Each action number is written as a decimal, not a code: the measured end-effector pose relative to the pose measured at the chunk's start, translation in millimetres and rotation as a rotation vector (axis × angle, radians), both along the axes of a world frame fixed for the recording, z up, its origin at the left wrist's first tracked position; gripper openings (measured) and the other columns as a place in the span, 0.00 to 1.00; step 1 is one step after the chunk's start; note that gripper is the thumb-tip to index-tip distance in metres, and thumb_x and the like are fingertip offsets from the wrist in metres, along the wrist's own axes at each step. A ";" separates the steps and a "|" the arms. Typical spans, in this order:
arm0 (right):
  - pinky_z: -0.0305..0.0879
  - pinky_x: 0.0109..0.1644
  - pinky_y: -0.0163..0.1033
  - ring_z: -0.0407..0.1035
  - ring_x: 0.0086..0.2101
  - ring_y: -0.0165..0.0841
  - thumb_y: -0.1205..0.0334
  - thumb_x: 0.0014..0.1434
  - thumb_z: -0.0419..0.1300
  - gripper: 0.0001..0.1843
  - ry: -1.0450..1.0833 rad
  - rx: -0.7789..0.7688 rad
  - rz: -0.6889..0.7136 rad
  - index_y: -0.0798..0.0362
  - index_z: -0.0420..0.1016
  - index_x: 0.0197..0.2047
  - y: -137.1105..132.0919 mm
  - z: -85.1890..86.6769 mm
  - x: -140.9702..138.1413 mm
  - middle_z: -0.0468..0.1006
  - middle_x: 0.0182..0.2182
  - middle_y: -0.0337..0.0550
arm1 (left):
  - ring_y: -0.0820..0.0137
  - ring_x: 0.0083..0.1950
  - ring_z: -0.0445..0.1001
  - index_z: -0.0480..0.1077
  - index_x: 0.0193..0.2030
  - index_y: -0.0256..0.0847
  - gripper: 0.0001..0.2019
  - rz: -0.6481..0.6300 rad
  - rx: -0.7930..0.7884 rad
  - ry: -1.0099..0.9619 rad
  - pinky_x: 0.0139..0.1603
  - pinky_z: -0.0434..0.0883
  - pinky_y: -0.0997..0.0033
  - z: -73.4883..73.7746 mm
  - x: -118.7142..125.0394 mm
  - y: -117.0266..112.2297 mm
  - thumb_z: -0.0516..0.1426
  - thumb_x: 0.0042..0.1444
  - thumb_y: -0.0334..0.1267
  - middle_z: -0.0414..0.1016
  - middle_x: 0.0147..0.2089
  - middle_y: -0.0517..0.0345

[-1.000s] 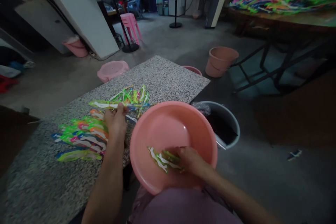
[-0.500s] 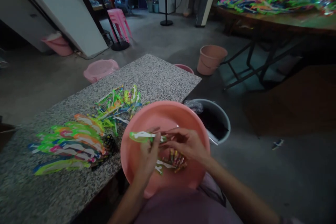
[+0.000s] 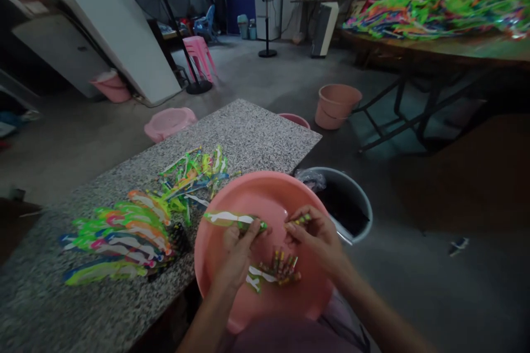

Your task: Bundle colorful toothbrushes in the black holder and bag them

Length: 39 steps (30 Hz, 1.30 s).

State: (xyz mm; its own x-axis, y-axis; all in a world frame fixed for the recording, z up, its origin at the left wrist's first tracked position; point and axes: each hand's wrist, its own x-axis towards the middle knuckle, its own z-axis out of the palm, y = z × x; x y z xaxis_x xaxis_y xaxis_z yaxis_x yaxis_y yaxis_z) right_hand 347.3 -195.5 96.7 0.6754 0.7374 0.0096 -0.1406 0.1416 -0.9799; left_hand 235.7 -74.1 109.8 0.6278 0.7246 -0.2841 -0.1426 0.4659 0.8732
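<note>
Over a pink basin (image 3: 207, 287), my left hand (image 3: 239, 251) pinches a flat green-and-white plastic strip (image 3: 227, 218). The strip points left, and its darker end shows at my thumb. To the right, apart from the left hand, my right hand (image 3: 321, 237) has its fingers closed on a small yellow-green patterned tube (image 3: 303, 219). Below both hands, several similar short tubes (image 3: 284, 265) lie in the basin beside a loose green-and-white strip (image 3: 263, 274). What the tubes are is too small to tell.
On the speckled stone table (image 3: 256, 127) lie a row of bundled colourful strips (image 3: 124, 237) and a looser heap (image 3: 194, 174). A grey bin (image 3: 368, 209) with dark contents stands right of the basin. Beyond are a pink bucket (image 3: 337, 107), a pink stool (image 3: 169, 121) and a round table (image 3: 414, 47) heaped with strips.
My hands have come apart: the right one has moved right and up with the small tube, while the left keeps the strip. The whole view has shifted slightly with the head.
</note>
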 end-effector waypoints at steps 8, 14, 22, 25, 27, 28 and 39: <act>0.71 0.35 0.35 0.73 0.31 0.31 0.60 0.46 0.72 0.11 -0.023 0.152 -0.146 0.52 0.74 0.29 10.3 -2.1 -19.1 0.79 0.29 0.41 | 0.74 0.34 0.77 0.74 0.33 0.34 0.17 -0.001 -0.104 -0.056 0.37 0.76 0.77 17.2 2.2 -6.3 0.72 0.37 0.39 0.78 0.32 0.58; 0.73 0.41 0.38 0.75 0.36 0.34 0.64 0.51 0.69 0.14 -0.249 0.188 -0.106 0.48 0.80 0.42 5.8 4.8 -10.5 0.82 0.35 0.43 | 0.75 0.33 0.76 0.76 0.32 0.34 0.15 -0.040 -0.072 -0.055 0.37 0.76 0.78 16.0 1.5 -6.6 0.71 0.40 0.40 0.78 0.31 0.57; 0.72 0.36 0.36 0.74 0.36 0.33 0.61 0.55 0.66 0.11 -0.350 0.143 0.000 0.44 0.82 0.43 6.8 6.5 -4.2 0.79 0.35 0.44 | 0.75 0.32 0.75 0.75 0.29 0.35 0.13 -0.054 -0.044 -0.073 0.36 0.74 0.77 13.2 3.9 -5.5 0.70 0.42 0.41 0.77 0.29 0.59; 0.70 0.31 0.34 0.72 0.32 0.31 0.60 0.55 0.66 0.11 -0.335 0.096 0.005 0.44 0.82 0.44 7.5 1.7 -3.8 0.76 0.32 0.43 | 0.74 0.31 0.74 0.75 0.28 0.35 0.13 -0.057 -0.058 -0.058 0.36 0.74 0.76 10.9 2.4 -4.6 0.70 0.41 0.42 0.77 0.29 0.58; 0.69 0.31 0.35 0.71 0.31 0.31 0.58 0.55 0.67 0.11 -0.336 0.067 -0.005 0.45 0.83 0.42 8.4 -0.6 -3.3 0.76 0.30 0.42 | 0.75 0.30 0.73 0.76 0.28 0.35 0.14 -0.039 -0.052 -0.023 0.35 0.72 0.77 7.2 0.0 -2.5 0.71 0.39 0.43 0.76 0.28 0.59; 0.69 0.32 0.35 0.71 0.31 0.31 0.57 0.54 0.67 0.11 -0.329 0.060 -0.004 0.46 0.83 0.42 8.9 -1.0 -2.9 0.75 0.29 0.42 | 0.76 0.29 0.72 0.76 0.27 0.35 0.15 -0.028 -0.038 -0.001 0.34 0.71 0.78 4.8 -1.5 -0.9 0.71 0.38 0.43 0.76 0.27 0.60; 0.65 0.32 0.35 0.68 0.30 0.30 0.57 0.57 0.64 0.12 -0.335 0.054 0.084 0.47 0.82 0.44 10.6 8.8 -12.2 0.74 0.29 0.42 | 0.78 0.25 0.62 0.71 0.21 0.36 0.17 0.017 0.081 0.094 0.28 0.62 0.79 5.5 -11.8 4.6 0.70 0.36 0.46 0.68 0.21 0.64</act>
